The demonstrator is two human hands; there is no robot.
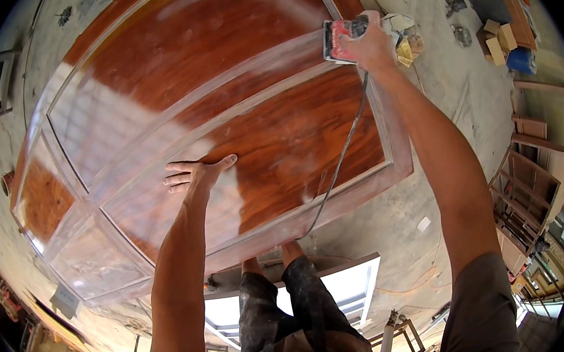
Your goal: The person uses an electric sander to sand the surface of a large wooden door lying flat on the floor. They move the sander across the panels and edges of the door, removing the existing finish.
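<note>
A large reddish-brown wooden door [299,133] with recessed panels lies in front of me, pale dust dulling its frame strips. My right hand [375,49] reaches to the far right part of the door, wrapped around a red electric sander [340,40]. The sander sits on a frame strip by the panel's corner. Its dark cord [347,145] runs back over the door towards my legs. With fingers spread, my left hand [200,170] rests on the near panel and holds nothing. Glare whitens the door around that hand.
Crumpled yellowish paper [408,49] lies beyond the sander. An opened cardboard box [500,42] and a blue container [522,61] stand at the far right. Wooden furniture frames [525,192] line the right side. Behind my legs is a white-framed panel [359,289]. An orange cord [414,285] trails over the floor.
</note>
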